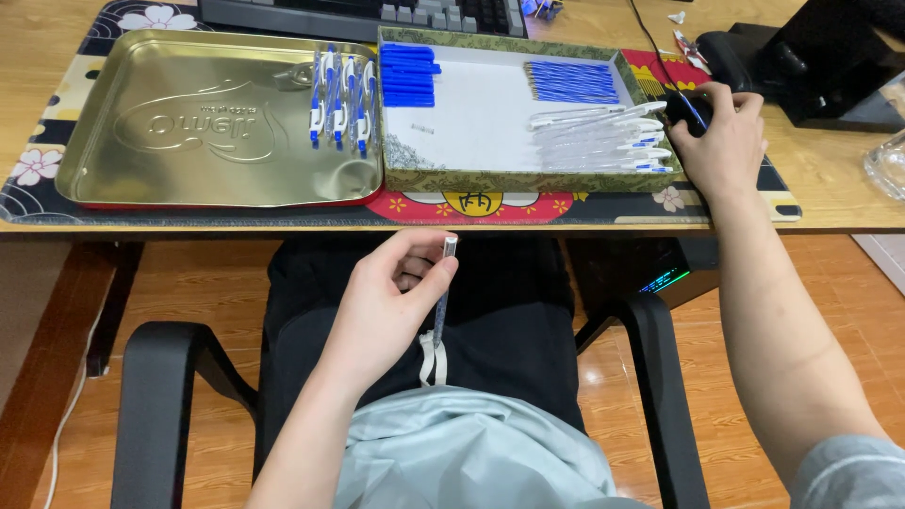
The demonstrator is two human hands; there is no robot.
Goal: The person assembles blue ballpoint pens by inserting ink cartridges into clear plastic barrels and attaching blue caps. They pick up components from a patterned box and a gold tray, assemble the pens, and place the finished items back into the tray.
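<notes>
My left hand (386, 306) is pinched shut on a clear pen barrel (443, 292), holding it upright over my lap, below the surface (830, 203). My right hand (716, 137) rests closed over a black mouse (683, 108), just right of the box (490, 179) of pen parts. I judge I'm mid-assembly: the barrel next needs a blue refill (570, 82), well ahead of my left hand.

A gold metal tray (189, 179) with finished blue-white pens (341, 99) lies beside a keyboard (358, 14).
</notes>
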